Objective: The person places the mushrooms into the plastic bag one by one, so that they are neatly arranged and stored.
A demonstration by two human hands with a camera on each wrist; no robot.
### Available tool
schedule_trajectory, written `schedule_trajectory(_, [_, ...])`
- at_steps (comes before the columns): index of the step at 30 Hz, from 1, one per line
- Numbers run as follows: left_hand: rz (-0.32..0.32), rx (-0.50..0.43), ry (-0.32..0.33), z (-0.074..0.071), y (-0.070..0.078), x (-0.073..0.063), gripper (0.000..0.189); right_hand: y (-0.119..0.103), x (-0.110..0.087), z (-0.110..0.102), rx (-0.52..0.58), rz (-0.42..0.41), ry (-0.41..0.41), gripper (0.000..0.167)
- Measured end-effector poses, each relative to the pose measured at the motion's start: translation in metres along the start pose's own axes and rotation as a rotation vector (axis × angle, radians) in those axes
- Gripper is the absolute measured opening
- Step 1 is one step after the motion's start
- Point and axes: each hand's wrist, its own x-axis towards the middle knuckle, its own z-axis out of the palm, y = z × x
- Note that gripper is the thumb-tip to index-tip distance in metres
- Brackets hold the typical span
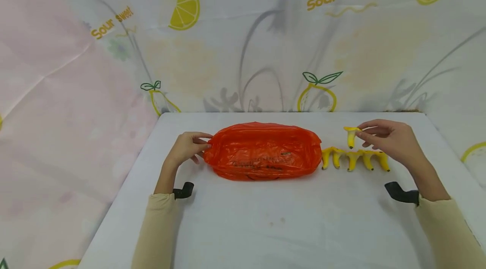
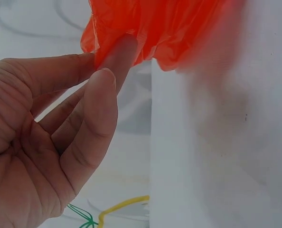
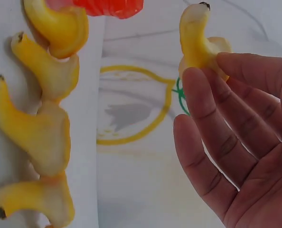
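An orange-red plastic bag (image 1: 262, 172) lies spread on the table, its mouth gaping upward like a tray. At its left end my left hand (image 1: 188, 147) pinches the rim; close up in the left wrist view, fingers meet the crinkled plastic bag (image 2: 167, 28). My right hand (image 1: 392, 138) holds a yellow trumpet-shaped mushroom (image 1: 351, 139) between thumb and fingers, stem pointing down in the head view. The held mushroom (image 3: 195, 35) has a dark stem tip. Below that hand, several similar mushrooms (image 1: 353, 161) lie side by side, right of the bag.
The white table (image 1: 273, 226) reaches back to a printed cloth wall (image 1: 243, 49) with lemon drawings. Dark wrist mounts stick out from the left wrist (image 1: 184, 191) and the right wrist (image 1: 401, 193).
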Motion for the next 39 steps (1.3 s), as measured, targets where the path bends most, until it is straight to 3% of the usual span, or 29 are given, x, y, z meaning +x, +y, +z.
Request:
schedule_trajectory(11, [-0.007,0.011,-0.006,-0.008,0.005,0.001,0.035,-0.045,0.022,0.051,0.108,-0.023,-0.122,0.039])
schedule_trajectory(23, [-0.010,-0.004,-0.004,-0.004,0.001,0.002,0.034,-0.078,0.044,0.111,0.198,-0.127,-0.192,0.022])
schedule_trajectory(39, [-0.013,-0.002,-0.015,0.001,0.005,0.000,0.035,-0.117,0.062,0.194,0.372,-0.081,-0.313,0.016])
